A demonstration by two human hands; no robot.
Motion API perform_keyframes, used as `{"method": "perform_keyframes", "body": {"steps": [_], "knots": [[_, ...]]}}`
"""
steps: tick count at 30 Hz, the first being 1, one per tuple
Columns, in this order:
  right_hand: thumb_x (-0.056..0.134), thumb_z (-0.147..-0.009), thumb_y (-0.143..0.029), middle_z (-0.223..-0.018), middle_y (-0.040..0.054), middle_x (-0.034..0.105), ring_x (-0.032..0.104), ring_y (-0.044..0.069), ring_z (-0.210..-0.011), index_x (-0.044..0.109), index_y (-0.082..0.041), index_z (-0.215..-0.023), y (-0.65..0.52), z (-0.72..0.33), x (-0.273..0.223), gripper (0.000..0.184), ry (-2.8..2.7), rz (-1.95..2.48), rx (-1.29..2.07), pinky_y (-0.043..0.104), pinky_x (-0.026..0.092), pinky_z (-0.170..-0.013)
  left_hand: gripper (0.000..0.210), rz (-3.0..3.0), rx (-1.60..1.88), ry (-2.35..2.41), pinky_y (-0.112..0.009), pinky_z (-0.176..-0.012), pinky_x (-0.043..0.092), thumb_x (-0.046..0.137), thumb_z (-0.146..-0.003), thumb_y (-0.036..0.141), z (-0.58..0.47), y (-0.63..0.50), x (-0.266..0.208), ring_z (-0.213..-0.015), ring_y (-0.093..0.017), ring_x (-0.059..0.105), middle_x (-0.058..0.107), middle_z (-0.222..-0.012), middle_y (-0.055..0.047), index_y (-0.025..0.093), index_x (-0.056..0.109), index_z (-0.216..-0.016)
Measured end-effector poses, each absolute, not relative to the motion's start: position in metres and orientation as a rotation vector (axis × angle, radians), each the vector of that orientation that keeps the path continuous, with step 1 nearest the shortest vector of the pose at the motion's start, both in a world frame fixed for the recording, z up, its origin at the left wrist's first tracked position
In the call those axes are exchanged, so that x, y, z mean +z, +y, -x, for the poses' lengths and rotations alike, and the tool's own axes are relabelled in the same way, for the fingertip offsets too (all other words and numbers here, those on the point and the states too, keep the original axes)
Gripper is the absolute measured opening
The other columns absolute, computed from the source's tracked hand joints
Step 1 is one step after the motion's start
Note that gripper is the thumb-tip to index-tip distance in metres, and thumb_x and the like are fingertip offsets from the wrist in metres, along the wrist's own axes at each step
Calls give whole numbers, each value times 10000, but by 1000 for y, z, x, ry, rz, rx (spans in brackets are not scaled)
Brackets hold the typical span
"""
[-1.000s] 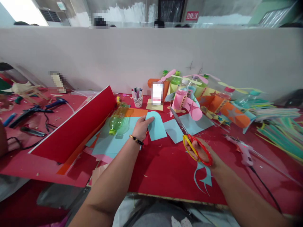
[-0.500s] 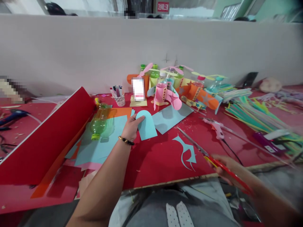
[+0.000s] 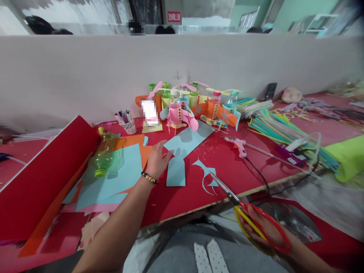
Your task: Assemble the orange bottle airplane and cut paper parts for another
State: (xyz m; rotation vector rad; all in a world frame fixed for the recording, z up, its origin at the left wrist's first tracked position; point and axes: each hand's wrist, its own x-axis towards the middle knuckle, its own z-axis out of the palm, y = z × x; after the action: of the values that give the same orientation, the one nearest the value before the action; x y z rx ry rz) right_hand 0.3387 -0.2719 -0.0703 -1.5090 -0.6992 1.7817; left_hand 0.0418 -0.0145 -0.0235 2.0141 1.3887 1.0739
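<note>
My left hand (image 3: 157, 162) is open, thumb and fingers apart, just left of and above a light blue paper arch (image 3: 176, 173). The arch lies on the red table with its round end away from me, close to a light blue paper rectangle (image 3: 189, 139). In my right hand (image 3: 263, 227) are scissors (image 3: 227, 189) with red and yellow handles. Their blades look closed and point up and left, with the tips over the light blue paper scraps (image 3: 209, 175).
Left of my hand are stacked paper sheets (image 3: 125, 163), a green plastic bottle (image 3: 105, 153) and a tilted red board (image 3: 48, 178). Decorated bottle planes (image 3: 176, 113) and a pen cup (image 3: 129, 126) stand behind. A pink glue gun (image 3: 237, 145) and coloured strips (image 3: 273, 129) lie right.
My left hand has let go of the light blue arch, which now lies on the table. The scissors have come lower and nearer my body. The view has swung to the right.
</note>
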Motion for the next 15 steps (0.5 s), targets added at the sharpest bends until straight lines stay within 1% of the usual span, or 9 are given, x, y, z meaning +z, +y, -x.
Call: {"method": "perform_keyframes", "body": {"steps": [2,4,6,8,10,12,13,15], "knots": [[455,-717,-813,-534,-46,433,266,24,-302,534,-203,-683,-275,-338,-72,616,-626,1399,1817,179,168,-323,511,-2198,869,1221,-446,-1109,289,588,-839,406,-63,-34,-16,-1329,-298,403,523,-1365,-159,167,541,-1288],[466,-729,-798,-552,-50,448,258,3,-292,520,-186,-692,-276,-338,-70,616,-631,1307,1776,165,150,-323,617,-2341,570,1030,-459,-1129,257,579,-843,469,-91,-55,-15,-1411,-313,270,419,-1461,-171,164,475,-1369],[461,-760,-770,-568,-50,462,250,-9,-286,513,-175,-704,-277,-340,-67,600,-635,1244,1724,160,145,-323,781,-2467,305,927,-520,-1125,235,598,-801,566,-119,-75,-20,-1433,-366,177,320,-1511,-205,154,393,-1432],[436,-787,-753,-539,-58,434,229,-6,-283,496,-175,-688,-277,-343,-65,590,-631,1212,1692,166,144,-321,870,-2550,145,925,-612,-1088,224,567,-770,663,-141,-90,-30,-1421,-435,142,248,-1537,-216,207,326,-1471],[398,-814,-741,-498,-69,382,208,6,-288,468,-182,-660,-278,-347,-66,585,-632,1220,1676,176,150,-325,910,-2616,88,923,-667,-1057,205,538,-737,728,-154,-102,-41,-1404,-484,133,209,-1548,-217,266,293,-1483],[357,-836,-734,-488,-72,355,202,16,-300,458,-189,-657,-280,-351,-70,583,-639,1255,1661,184,161,-337,917,-2685,138,904,-676,-1056,192,511,-723,761,-160,-113,-52,-1401,-496,122,185,-1555,-213,289,295,-1479],[348,-837,-736,-495,-69,359,204,19,-305,459,-191,-663,-280,-352,-72,583,-644,1274,1655,187,168,-341,898,-2718,182,893,-662,-1067,194,499,-736,756,-160,-119,-56,-1408,-483,120,182,-1558,-208,282,307,-1474],[358,-828,-741,-486,-67,360,211,27,-307,456,-197,-659,-281,-355,-76,578,-666,1302,1647,192,178,-346,819,-2785,246,848,-599,-1101,215,490,-798,690,-158,-132,-63,-1427,-423,133,198,-1559,-192,245,325,-1466]]}}
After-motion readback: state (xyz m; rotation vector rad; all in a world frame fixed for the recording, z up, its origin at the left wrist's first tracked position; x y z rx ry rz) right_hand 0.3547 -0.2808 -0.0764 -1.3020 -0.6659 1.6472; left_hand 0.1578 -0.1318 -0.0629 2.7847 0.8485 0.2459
